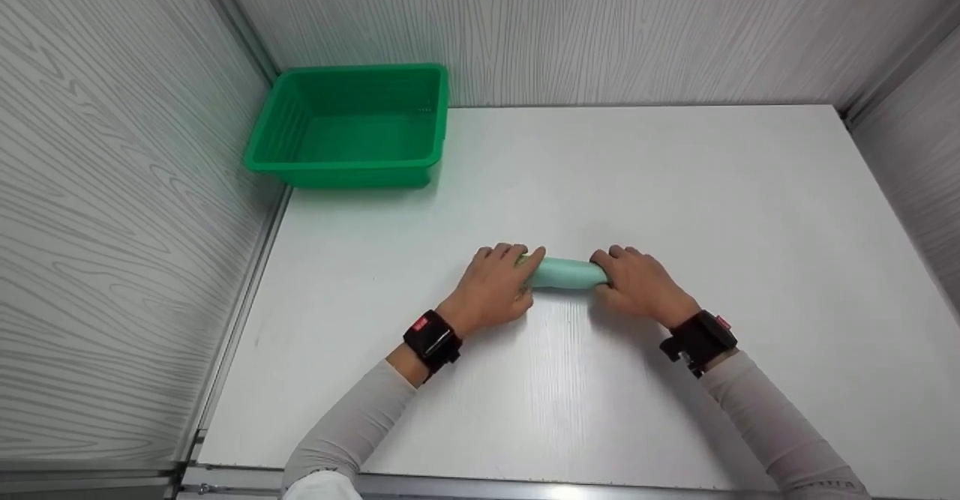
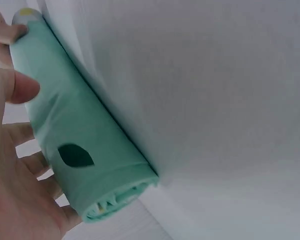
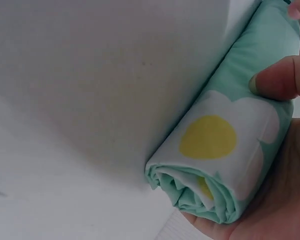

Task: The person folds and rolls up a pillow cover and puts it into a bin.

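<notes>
A mint-green cloth (image 1: 568,273), rolled into a tight cylinder, lies on the white table between my hands. My left hand (image 1: 491,286) grips its left end, with the thumb on the near side and the fingers round the far side. There the left wrist view shows a dark leaf print and the layered open end of the rolled cloth (image 2: 80,110). The other end is held by my right hand (image 1: 636,282), whose thumb presses on the roll. A white flower print with a yellow centre marks that end of the cloth (image 3: 210,137) in the right wrist view.
A green plastic basket (image 1: 345,164) stands at the table's back left corner. Pale wood-grain panels (image 1: 600,35) wall the table (image 1: 637,178) at the back and on both sides. A metal rail (image 1: 465,486) runs along the front edge.
</notes>
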A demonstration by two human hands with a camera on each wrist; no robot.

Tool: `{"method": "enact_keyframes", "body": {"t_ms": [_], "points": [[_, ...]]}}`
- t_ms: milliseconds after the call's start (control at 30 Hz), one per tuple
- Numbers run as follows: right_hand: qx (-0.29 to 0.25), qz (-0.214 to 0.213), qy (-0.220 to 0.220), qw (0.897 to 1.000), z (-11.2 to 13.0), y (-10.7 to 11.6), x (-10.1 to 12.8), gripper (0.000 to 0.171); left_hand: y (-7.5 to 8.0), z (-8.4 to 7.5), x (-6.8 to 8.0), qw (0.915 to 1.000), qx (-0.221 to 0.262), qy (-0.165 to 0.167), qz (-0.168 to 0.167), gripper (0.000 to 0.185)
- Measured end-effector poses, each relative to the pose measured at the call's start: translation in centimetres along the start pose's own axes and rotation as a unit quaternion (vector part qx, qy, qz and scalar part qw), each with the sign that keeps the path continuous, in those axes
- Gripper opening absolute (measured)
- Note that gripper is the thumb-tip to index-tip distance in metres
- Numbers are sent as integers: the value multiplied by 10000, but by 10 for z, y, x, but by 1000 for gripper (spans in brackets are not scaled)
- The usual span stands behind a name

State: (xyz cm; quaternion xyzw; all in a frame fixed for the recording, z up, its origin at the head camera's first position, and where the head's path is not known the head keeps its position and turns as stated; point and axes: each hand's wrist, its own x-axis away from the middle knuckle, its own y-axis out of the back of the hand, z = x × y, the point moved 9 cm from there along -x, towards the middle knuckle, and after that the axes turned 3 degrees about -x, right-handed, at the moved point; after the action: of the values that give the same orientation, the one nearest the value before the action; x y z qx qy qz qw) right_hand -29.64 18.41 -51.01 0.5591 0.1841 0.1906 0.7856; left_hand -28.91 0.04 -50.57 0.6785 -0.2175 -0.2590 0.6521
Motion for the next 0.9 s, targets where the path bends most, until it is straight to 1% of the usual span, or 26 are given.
{"method": "enact_keyframes", "body": {"t_ms": [133,200,267,333,467,533,667,767,833,900], "points": [[-10,-62,-22,10000,-2,4,-3,29,0,-9,-1,9992,-394,-106,-23,68],[-65,-11,-57,10000,-3,4,-4,31,-4,-11,-2,9987,-488,-79,76,70],[-132,60,-109,9998,-3,3,-4,36,-8,-10,-3,9987,-452,-21,213,75],[-205,115,-128,9996,-3,3,-4,42,-13,-9,-4,9989,-306,45,352,81],[-235,153,-92,9996,1,2,-4,53,-20,-6,-6,9981,-114,152,581,94],[-187,164,-54,9997,5,1,-4,60,-22,-4,-7,9976,-89,186,668,97],[100,171,-21,9998,12,-4,-3,74,-23,-4,-12,9970,-86,181,753,99],[301,38,-1,9995,15,-5,-2,77,-23,-4,-17,9971,-97,151,738,100],[469,-184,95,9987,18,-4,-1,74,-24,-3,-20,9972,-118,136,721,96],[682,-482,252,9962,23,-2,0,67,-24,-3,-23,9973,-172,109,705,87]]}}
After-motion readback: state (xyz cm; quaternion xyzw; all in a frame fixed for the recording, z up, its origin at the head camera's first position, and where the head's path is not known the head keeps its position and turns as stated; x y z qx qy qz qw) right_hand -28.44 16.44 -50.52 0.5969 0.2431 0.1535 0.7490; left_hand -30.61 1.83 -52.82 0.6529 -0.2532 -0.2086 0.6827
